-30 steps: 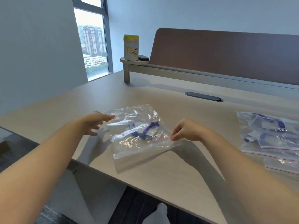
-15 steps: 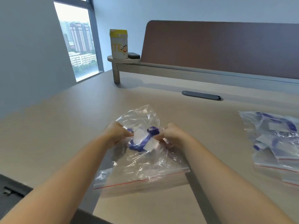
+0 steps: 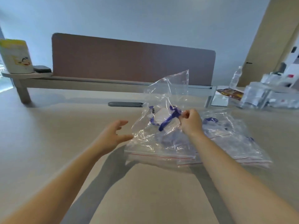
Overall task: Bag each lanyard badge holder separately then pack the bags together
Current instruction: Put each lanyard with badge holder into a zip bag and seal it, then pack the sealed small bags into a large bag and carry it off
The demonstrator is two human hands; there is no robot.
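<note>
The right hand (image 3: 191,122) now pinches the clear zip bag with blue lanyard (image 3: 163,117) over the bagged pile (image 3: 229,143), while the left hand (image 3: 113,136) has let go, its grip open.

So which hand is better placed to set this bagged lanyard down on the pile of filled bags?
Right. The right hand already pinches the bag with the blue lanyard directly above the pile of filled bags. The left hand hangs open beside the bag, holding nothing.

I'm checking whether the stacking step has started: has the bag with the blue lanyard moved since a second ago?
Yes. The bag has gone right across the desk, from apart from the pile of filled bags to overlapping it, pinched by the right hand.
</note>
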